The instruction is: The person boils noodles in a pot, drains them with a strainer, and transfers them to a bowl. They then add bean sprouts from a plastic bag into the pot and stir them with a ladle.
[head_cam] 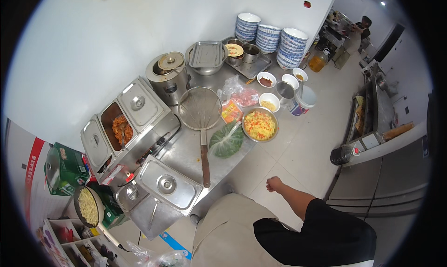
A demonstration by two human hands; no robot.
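My right hand (274,184) hangs over the tiled floor beside the steel table (185,151), its fingers curled in and nothing seen in them. My left hand is out of view. On the table before me, a wire-mesh skimmer (200,108) lies with its brown handle towards me. Beside it is a tied clear plastic bag of green vegetables (227,139). A metal bowl of diced yellow and orange food (260,125) stands at the table edge nearest my hand. Behind these lie an orange packet (231,111) and a bag of pink meat (244,97).
A food warmer (139,99), a lidded cooker (171,87) and stacked blue-and-white bowls (292,47) line the wall. A steel lid (174,197) overhangs the front edge; a pan of shredded food (89,207) stands left. Another person (352,40) stands far right, near an oil jug (317,61).
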